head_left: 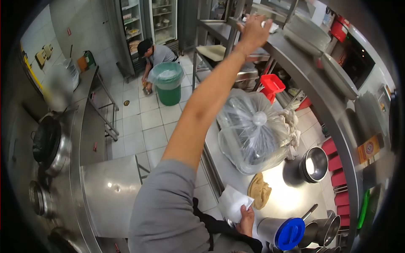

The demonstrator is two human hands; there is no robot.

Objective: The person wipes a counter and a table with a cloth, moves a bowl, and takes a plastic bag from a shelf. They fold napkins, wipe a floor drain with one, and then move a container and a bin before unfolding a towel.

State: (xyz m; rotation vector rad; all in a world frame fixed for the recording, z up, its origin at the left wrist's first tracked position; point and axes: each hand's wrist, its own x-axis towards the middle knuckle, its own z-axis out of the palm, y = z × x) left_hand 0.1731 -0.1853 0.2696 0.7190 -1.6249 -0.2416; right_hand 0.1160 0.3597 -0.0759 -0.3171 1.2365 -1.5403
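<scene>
My left arm stretches up and across to a metal shelf, where my left hand [255, 31] bends its fingers over a crumpled white piece of paper or cloth [273, 28]. White shows on both sides of the fingers. Low in the view, my right hand [246, 221] grips folded white paper [233, 203], thumb on top, above the steel table. Beside that paper lies a crumpled tan cloth [259, 190]. A white container with a blue lid [290, 233] stands just right of my right hand.
A large clear plastic bag [253, 130] covers something on the steel table [283, 202]. Nested steel bowls [314, 164] stand near its right edge. The long metal shelf [314, 82] runs along the right. Across the tiled floor, a person [162, 55] crouches by a green bin [169, 93].
</scene>
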